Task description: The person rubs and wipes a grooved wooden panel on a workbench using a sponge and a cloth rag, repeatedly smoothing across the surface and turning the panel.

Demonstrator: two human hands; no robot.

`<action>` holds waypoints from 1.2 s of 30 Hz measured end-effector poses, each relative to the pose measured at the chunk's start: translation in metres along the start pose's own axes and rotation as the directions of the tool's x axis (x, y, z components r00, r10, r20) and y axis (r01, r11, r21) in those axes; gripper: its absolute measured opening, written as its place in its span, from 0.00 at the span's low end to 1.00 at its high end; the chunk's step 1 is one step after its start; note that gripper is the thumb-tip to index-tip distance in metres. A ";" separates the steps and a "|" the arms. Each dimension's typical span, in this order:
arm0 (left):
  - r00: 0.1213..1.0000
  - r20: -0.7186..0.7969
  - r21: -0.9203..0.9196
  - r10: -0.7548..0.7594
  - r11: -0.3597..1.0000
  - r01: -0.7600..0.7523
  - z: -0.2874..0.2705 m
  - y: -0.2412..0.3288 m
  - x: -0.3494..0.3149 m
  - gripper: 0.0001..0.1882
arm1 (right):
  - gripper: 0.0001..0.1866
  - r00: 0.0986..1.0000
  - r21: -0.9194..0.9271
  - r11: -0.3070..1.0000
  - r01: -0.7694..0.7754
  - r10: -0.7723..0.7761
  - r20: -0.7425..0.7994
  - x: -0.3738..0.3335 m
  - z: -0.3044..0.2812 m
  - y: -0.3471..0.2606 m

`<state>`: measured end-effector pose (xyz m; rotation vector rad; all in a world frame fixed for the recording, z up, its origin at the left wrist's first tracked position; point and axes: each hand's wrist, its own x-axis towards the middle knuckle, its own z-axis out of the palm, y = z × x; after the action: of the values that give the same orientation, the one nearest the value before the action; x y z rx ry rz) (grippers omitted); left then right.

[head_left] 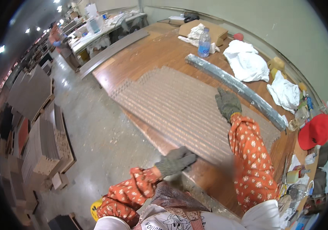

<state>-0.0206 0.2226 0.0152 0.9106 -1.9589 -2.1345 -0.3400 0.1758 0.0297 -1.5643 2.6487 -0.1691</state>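
On the wooden worktable lies a broad layer of narrow grey-brown strips [164,111], side by side in parallel rows with stepped, scalloped ends. My right hand [228,103], in a grey-green work glove, rests flat on the far right part of the rows, fingers stretched out. At the table's near edge, my left hand [176,161] wears a matching glove. Its fingers extend toward the closest strip, palm down, with nothing visible in them. Orange flowered sleeves cover both forearms. Beyond the strips runs a long grey metal bar [235,90], worn and spotted with white.
A water bottle [204,43], white cloths [246,61] and a cardboard box [210,30] line the table's back. A red cap [316,131] sits among clutter at right. Stacked boards [45,145] stand on the floor at left. Another person [60,44] stands by a far bench.
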 end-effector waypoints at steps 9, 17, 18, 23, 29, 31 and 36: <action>0.376 -0.815 0.314 0.442 0.881 -0.354 -0.327 -0.071 0.004 0.13 | 0.30 0.997 0.057 0.996 -0.073 0.075 -0.030 -0.006 -0.010 -0.012; 0.449 -0.775 0.160 0.445 0.826 -0.541 -0.368 -0.041 0.087 0.21 | 0.25 0.954 0.093 0.950 -0.297 0.299 -0.014 0.012 -0.018 -0.010; 0.484 -0.754 0.171 0.444 0.844 -0.508 -0.381 -0.051 0.086 0.21 | 0.25 0.952 0.100 0.947 -0.305 0.306 0.012 0.016 -0.016 -0.012; 0.510 -0.743 0.069 0.434 0.807 -0.586 -0.383 -0.058 0.094 0.16 | 0.27 0.955 0.073 0.952 -0.298 0.296 0.036 0.010 -0.021 -0.004; 0.496 -0.810 0.001 0.313 0.847 -0.532 -0.357 -0.038 0.113 0.14 | 0.29 0.937 0.145 0.925 -0.350 0.345 0.056 0.002 -0.021 -0.008; 0.473 -0.817 0.026 0.330 0.841 -0.541 -0.359 -0.031 0.116 0.13 | 0.28 0.949 0.164 0.935 -0.315 0.314 0.032 0.008 -0.016 -0.010; 0.671 -0.618 0.180 0.410 0.904 -0.387 -0.365 -0.006 0.112 0.16 | 0.27 0.947 0.155 0.936 -0.317 0.322 -0.009 0.001 -0.024 -0.005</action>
<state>0.0685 -0.1466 -0.0267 0.9392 -1.6264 -1.2976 -0.3385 0.1735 0.0539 -1.0767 2.7929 -0.3717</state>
